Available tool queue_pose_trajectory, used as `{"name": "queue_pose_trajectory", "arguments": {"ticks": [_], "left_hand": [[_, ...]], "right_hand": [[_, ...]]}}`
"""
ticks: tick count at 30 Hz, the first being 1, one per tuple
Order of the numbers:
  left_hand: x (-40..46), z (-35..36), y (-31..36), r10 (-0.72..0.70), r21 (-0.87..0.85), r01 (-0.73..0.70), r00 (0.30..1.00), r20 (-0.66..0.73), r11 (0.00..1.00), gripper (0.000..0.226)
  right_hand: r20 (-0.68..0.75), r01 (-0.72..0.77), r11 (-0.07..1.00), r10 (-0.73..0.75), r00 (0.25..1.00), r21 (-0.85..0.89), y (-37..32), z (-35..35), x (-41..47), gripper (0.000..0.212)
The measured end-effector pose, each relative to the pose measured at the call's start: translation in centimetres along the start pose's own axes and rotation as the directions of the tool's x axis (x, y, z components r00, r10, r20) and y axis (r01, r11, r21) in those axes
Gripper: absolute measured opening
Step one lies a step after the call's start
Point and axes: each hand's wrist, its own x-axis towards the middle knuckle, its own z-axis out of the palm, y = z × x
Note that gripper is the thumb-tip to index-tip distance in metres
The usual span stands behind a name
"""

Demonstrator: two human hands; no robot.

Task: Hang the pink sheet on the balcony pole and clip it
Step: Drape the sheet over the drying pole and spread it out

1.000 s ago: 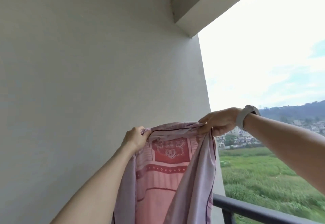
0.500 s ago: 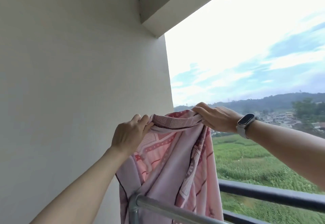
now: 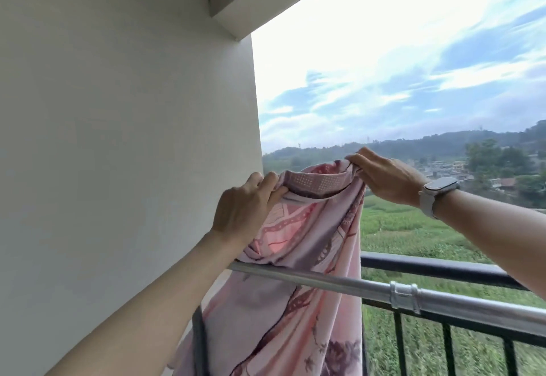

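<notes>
A high balcony looks out on green fields, distant houses, wooded hills and a cloudy blue sky, with a plain off-white plastered wall [image 3: 118, 139] filling the side left of the silver metal pole [image 3: 339, 282]. That round pole runs slantwise from the wall out to the lower right, and a clear plastic clamp [image 3: 404, 297] rings it partway along. Beyond the pole stands a black metal balcony railing [image 3: 437, 267] with upright bars.

The pink patterned cotton sheet [image 3: 295, 301], printed with darker pink and mauve motifs, hangs in loose folds at the wall end of the pole. Its upper part appears to lie behind the pole, while the lower part hangs in front of it and drops out of view. Its top edge is raised well above the pole, bunched and sagging in a short curve between the two hands.

The left hand [image 3: 245, 207], nearer the wall, holds the top edge with fingers curled round the cloth. The right hand [image 3: 387, 179], above the pole and farther from the wall, pinches the other end of that edge between thumb and fingers. A pale grey wristwatch [image 3: 437, 191] with a dark rectangular face sits on the right wrist. Both forearms are bare.
</notes>
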Motion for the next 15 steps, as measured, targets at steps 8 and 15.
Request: {"name": "queue_pose_trajectory", "arguments": {"ticks": [8,15], "left_hand": [[-1.8,-3.5,14.8,-0.039,-0.086,0.039,0.999,-0.003,0.996,0.029],[-5.9,-5.6,26.1,-0.174,-0.244,0.201,0.976,0.128,0.949,0.037]], "right_hand": [[0.149,0.105,0.994,-0.098,0.984,-0.038,2.1,-10.1,-13.4,0.035],[0.198,0.115,0.989,-0.131,0.972,0.090,0.4,-17.4,-22.1,0.026]]}}
